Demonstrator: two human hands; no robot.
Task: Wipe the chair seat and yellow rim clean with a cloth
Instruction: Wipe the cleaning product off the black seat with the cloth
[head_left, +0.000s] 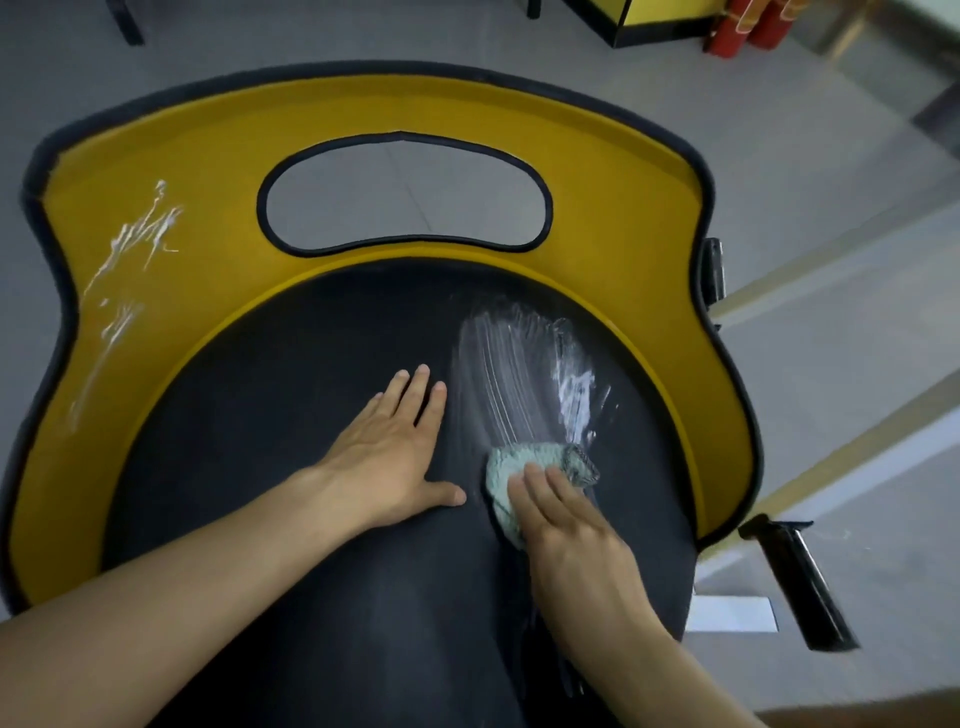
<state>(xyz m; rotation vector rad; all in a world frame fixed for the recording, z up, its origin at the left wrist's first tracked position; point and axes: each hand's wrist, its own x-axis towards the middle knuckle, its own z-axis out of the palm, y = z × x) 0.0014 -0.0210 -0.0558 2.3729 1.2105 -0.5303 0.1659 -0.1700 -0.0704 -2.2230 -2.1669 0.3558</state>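
A black chair seat (291, 395) fills the middle of the view, with a wide yellow rim (208, 156) curving around its far side. White smears (524, 374) streak the right part of the seat, and more white marks (130, 260) run down the rim's left side. My right hand (566, 525) presses a crumpled pale green cloth (524, 462) flat onto the seat just below the smears. My left hand (389, 447) lies flat on the seat beside it, fingers spread, holding nothing.
The rim has an oval cut-out (405, 197) showing grey floor. A black armrest (800, 582) sticks out at the right. Red fire extinguishers (748, 26) and a yellow-and-black cabinet (654, 21) stand at the far right.
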